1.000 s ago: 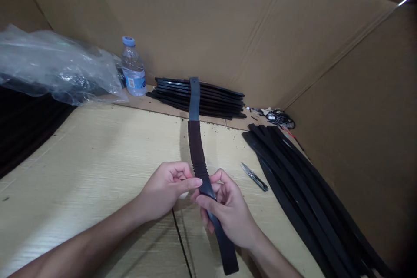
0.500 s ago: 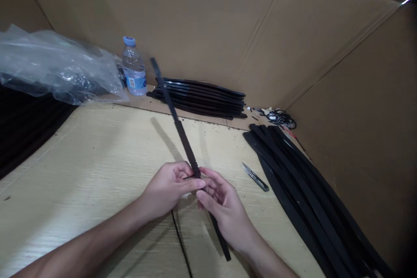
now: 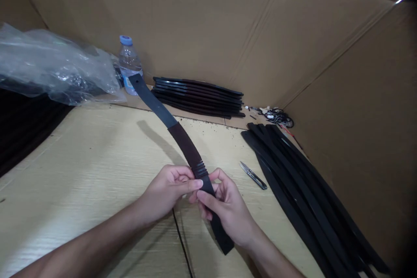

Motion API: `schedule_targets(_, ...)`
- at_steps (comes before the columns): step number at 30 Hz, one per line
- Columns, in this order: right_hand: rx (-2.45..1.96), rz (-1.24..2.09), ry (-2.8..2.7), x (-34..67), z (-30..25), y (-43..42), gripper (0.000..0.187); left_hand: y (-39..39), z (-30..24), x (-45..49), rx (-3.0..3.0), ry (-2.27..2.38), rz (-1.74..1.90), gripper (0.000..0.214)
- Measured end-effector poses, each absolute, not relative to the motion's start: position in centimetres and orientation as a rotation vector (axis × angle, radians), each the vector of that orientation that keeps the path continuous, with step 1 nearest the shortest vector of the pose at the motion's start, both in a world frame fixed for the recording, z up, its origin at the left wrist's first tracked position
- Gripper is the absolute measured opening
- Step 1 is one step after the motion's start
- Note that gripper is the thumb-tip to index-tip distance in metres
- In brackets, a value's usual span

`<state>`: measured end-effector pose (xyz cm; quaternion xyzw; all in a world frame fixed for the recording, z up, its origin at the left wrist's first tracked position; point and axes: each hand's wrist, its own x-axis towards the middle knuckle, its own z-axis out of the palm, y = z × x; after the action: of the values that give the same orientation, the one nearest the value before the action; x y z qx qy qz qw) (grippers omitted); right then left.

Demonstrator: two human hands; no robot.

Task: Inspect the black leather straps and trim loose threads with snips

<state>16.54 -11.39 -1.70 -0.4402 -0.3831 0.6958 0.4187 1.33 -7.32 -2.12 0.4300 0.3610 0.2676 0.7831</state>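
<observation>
A long black strap (image 3: pixel 181 139) with a ribbed section near its middle is held above the pale wooden table (image 3: pixel 81 160). My left hand (image 3: pixel 167 191) pinches it at the ribbed part with thumb and fingers. My right hand (image 3: pixel 228 208) is wrapped round the strap just below that spot. The strap's far end points up and left toward the water bottle (image 3: pixel 128 63), and its near end sticks out below my right hand.
A stack of black straps (image 3: pixel 198 97) lies at the back against the cardboard wall. More long black straps (image 3: pixel 306 200) lie along the right side. Small snips (image 3: pixel 253 175) rest on the table beside them. A crumpled clear plastic bag (image 3: pixel 52 67) sits at the left.
The strap has been turned between my hands: from flat and pointing straight away, through edge-on, to flat again with its far end swung left toward the bottle. Both hands stayed in place.
</observation>
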Motion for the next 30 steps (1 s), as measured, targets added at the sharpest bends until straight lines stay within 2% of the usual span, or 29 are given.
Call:
schedule_targets(3,-1.091,1.758,-0.865,16.5,-1.8,-11.4,0.025,-7.4,-2.0,1.4,0.959,0.798,0.594,0.029)
schedule_targets(12,-1.251,1.683,-0.864,16.3,-2.2,-11.3,0.041,-8.1,-1.4,1.8,0.998,0.879,0.666,0.028)
schedule_targets(19,-1.319,1.742,-0.775,16.0,-1.6,-11.3,0.045,-8.6,-1.0,1.8,1.025,1.023,0.726,0.036)
schedule_targets(30,-1.146,1.746,-0.716,16.4,-1.3,-11.2,0.029,-7.9,-1.6,1.8,0.949,0.951,0.776,0.029)
